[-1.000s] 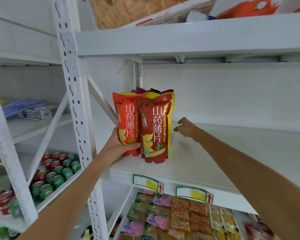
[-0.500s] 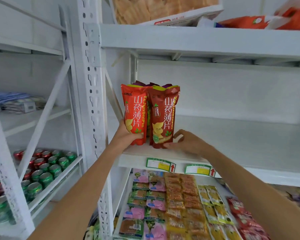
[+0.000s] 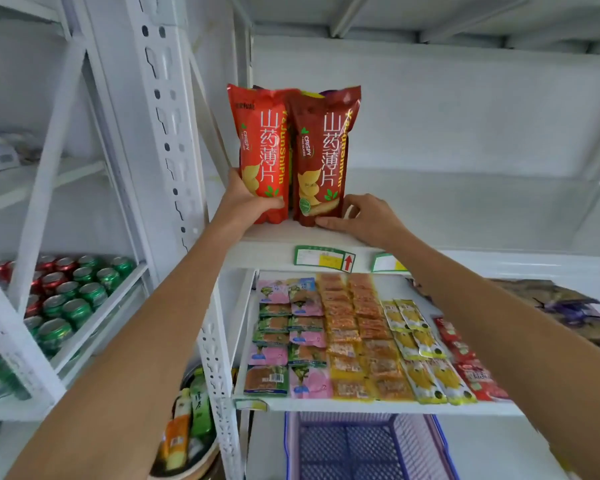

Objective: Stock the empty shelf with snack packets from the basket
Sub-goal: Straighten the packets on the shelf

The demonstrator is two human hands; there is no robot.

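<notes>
Two tall red snack packets stand upright side by side at the left front of the white shelf (image 3: 464, 209). My left hand (image 3: 246, 199) grips the lower part of the orange-red packet (image 3: 262, 140). My right hand (image 3: 364, 220) rests on the shelf, fingers touching the base of the dark red packet (image 3: 326, 150). More packets with yellow and purple edges stand behind these two, mostly hidden. The purple-blue basket (image 3: 364, 448) sits on the floor below, and I see no packets in its visible part.
A perforated white upright (image 3: 174, 133) stands just left of the packets. The shelf below holds rows of small flat snack packs (image 3: 343, 337). Green and red cans (image 3: 70, 292) fill a shelf at the left. Bottles (image 3: 187, 417) sit in a bowl near the floor.
My right hand came from the back of the shelf round to the front of the dark red packet's base. The camera tilted down, showing the basket; the packets stayed put.
</notes>
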